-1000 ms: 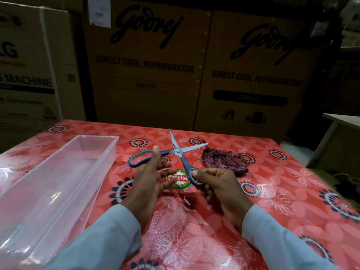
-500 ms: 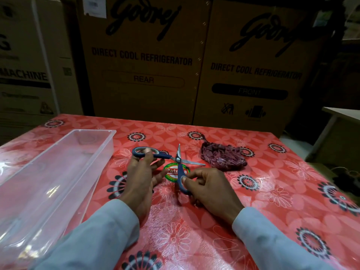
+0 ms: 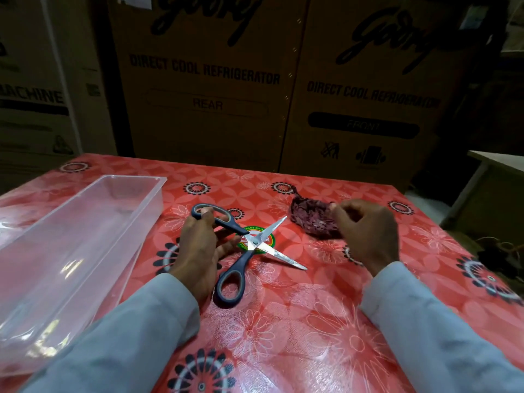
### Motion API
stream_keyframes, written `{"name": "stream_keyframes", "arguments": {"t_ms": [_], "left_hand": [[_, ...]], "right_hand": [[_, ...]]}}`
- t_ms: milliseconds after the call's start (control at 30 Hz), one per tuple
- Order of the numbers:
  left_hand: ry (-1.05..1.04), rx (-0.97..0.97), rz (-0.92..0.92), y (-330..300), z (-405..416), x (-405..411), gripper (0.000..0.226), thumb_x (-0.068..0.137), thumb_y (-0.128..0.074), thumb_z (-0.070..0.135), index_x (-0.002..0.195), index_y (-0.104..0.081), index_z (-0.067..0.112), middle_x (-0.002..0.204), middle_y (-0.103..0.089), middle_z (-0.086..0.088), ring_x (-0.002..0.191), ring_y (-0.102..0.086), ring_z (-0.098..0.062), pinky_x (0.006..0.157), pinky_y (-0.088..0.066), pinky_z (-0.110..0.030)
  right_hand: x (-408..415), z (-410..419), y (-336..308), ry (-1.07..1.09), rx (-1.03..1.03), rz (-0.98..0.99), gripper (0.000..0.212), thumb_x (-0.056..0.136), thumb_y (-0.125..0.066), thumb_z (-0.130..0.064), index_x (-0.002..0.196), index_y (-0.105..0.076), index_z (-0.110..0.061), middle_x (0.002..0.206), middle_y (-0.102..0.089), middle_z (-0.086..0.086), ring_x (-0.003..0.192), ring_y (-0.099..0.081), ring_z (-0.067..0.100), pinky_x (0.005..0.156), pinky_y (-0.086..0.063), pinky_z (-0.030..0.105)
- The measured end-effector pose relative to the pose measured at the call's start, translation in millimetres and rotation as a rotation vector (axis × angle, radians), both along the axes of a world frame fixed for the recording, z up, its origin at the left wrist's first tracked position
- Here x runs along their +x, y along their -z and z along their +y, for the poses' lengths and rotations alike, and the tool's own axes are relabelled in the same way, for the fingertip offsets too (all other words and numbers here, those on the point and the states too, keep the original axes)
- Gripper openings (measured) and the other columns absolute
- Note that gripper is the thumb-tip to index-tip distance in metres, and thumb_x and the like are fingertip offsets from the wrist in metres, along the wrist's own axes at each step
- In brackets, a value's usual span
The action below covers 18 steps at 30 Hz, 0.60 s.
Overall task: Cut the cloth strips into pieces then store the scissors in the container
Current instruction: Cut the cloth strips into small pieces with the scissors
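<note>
Open scissors [image 3: 249,245] in left-hand fingers [image 3: 202,219]; right-hand fingers [image 3: 344,212] pinching cloth strips [image 3: 312,219].

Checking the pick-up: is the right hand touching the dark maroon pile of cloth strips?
Cannot tell. In the head view the motion-blurred right hand overlaps the dark maroon pile of cloth strips, hiding any contact.

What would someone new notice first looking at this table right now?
Probably the scissors, blades spread wide at mid-table on the red floral cloth, with the left hand gripping the far handle loop. Next, the right hand reaching into the dark maroon cloth pile to the right. A big clear container fills the left side.
</note>
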<state>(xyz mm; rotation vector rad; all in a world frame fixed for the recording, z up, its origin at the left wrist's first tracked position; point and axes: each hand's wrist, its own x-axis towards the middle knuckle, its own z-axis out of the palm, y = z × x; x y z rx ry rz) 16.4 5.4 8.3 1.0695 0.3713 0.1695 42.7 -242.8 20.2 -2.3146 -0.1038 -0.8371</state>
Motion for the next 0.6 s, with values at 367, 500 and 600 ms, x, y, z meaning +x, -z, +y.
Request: {"name": "stream_keyframes", "arguments": {"t_ms": [367,500,600], "left_hand": [[-0.043,0.069,0.008,-2,-4,-2,0.026,0.104,-0.040,0.027,0.114,-0.056,0.009,0.113,-0.068,-0.015,0.093,-0.069,-0.025,0.063,-0.052,-0.027],[-0.054,0.153,0.002,-2,-5,-3,0.032,0.105,-0.036,0.031,0.119,-0.053,0.007,0.105,-0.068,-0.012,0.068,-0.064,-0.019,0.041,-0.045,-0.022],[-0.103,0.209,0.008,0,-6,0,0.030,0.104,-0.037,0.028,0.119,-0.052,0.007,0.106,-0.067,-0.015,0.071,-0.061,-0.021,0.044,-0.044,-0.024]], "right_hand": [[27,-25,21,0.277,0.041,0.449,0.055,0.075,-0.060,-0.074,0.073,-0.071,-0.019,0.079,-0.070,0.003,0.080,-0.062,0.026,0.079,-0.053,0.040],[30,-28,16,0.154,0.536,0.281,0.026,0.080,-0.072,-0.037,0.088,-0.071,-0.012,0.089,-0.074,0.009,0.078,-0.071,0.024,0.071,-0.060,0.041],[22,-24,1,0.248,0.461,-0.026,0.022,0.083,-0.072,-0.033,0.095,-0.066,-0.015,0.091,-0.071,0.002,0.082,-0.069,0.023,0.076,-0.059,0.043]]}}
